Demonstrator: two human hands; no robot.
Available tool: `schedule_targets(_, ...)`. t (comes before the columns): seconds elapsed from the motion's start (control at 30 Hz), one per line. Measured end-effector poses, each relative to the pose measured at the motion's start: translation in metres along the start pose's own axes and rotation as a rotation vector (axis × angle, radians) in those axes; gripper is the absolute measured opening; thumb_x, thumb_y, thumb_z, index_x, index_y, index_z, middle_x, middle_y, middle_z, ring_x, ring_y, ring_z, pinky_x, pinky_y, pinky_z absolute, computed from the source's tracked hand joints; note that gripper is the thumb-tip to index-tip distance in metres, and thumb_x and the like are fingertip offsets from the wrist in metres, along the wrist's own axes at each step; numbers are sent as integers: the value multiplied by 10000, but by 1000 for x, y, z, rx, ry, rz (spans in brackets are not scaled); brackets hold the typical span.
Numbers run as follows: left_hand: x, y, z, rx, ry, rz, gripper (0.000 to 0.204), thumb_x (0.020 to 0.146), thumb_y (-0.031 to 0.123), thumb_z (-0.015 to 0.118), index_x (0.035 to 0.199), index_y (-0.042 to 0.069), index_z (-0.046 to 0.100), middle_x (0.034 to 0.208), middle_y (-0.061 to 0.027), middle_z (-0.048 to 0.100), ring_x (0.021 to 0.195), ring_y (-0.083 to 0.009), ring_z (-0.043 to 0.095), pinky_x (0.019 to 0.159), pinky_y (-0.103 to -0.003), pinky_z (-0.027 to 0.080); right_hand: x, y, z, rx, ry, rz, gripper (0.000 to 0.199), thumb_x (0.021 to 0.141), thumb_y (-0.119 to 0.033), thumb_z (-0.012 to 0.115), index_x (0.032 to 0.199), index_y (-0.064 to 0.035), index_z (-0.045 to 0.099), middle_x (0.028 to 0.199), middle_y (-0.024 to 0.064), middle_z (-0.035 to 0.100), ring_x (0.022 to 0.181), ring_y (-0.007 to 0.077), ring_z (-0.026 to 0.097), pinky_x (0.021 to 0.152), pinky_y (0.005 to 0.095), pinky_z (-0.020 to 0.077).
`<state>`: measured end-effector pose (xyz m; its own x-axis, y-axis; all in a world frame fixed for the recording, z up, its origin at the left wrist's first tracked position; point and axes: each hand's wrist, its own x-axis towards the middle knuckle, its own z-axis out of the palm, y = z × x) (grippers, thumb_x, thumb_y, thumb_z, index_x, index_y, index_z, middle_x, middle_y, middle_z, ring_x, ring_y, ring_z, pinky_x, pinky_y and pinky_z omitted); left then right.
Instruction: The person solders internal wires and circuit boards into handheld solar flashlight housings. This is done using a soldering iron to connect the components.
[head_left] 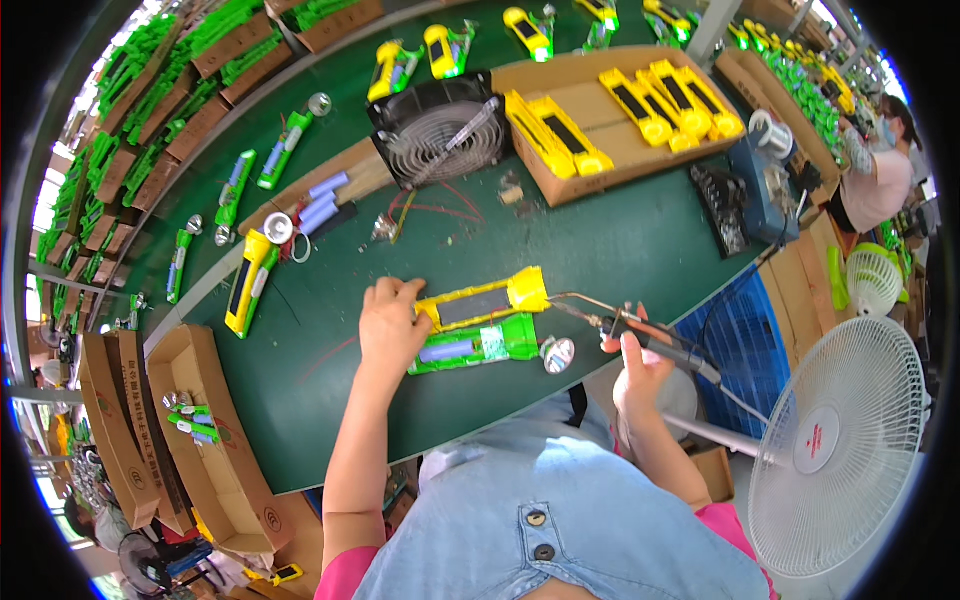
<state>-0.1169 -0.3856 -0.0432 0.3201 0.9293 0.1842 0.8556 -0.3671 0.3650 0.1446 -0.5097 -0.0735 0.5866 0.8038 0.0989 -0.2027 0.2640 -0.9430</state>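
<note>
On the green bench before me lies an opened flashlight: a yellow shell half with a dark panel sits beside a green half. A lilac battery cell rests in the green half, and a silver reflector is at its right end. My left hand grips the left end of the yellow shell. In my right hand is a soldering iron with a thin curved feed tube; its tip is close to the yellow shell's right end. Whether the tip touches is too small to tell.
Behind the work stands a black fan. A cardboard box at the back right holds several yellow shells. Loose lilac cells and another opened flashlight lie left. A solder spool and white fan are right.
</note>
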Motion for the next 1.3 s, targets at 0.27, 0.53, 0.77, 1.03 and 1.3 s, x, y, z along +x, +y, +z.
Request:
schedule_targets(0.27, -48, 9, -7, -239, 325, -99, 265, 632, -31, 607, 885, 48, 591, 977, -154, 496, 914, -323, 522, 745, -369, 452, 39, -28, -14, -315, -124, -311, 196, 801, -69, 554, 981, -4, 513, 559, 60, 570, 604, 139, 593, 1063, 432, 189)
schedule_targets(0.53, -55, -4, 3, -338, 95, 239, 521, 579, 47, 781, 890, 64, 363, 1034, -181, 539, 939, -332, 520, 833, -414, 406, 91, -44, -8, -287, -37, -316, 187, 821, -34, 546, 1000, -7, 502, 590, 36, 592, 623, 126, 609, 1041, 431, 227)
schedule_targets(0.77, 86, -74, -98, -214, 336, 12, 466, 678, 105, 710, 980, 35, 362, 842, -162, 496, 721, -339, 535, 624, -406, 432, 152, -65, 25, -477, -195, -255, 235, 852, -67, 543, 1072, 0, 498, 770, 68, 581, 647, 129, 582, 655, 250, 466)
schedule_targets(1.03, 264, -180, 1, -14, 230, -335, 533, 656, 266, 741, 982, 29, 393, 913, -203, 569, 860, -340, 579, 698, -421, 482, 221, -27, 91, -1027, -495, -274, 729, 696, -137, 714, 1277, -7, 295, 1165, 191, 523, 1030, 304, 550, 883, 341, 412)
schedule_targets(1.3, 248, -163, -24, 149, 65, -314, 706, 596, 447, 758, 1068, 21, 451, 1083, -197, 496, 1006, -321, 514, 812, -431, 457, 249, -4, 117, -1187, -728, -113, 956, 644, -298, 746, 1339, -28, 148, 1113, 264, 519, 1034, 394, 521, 878, 360, 408)
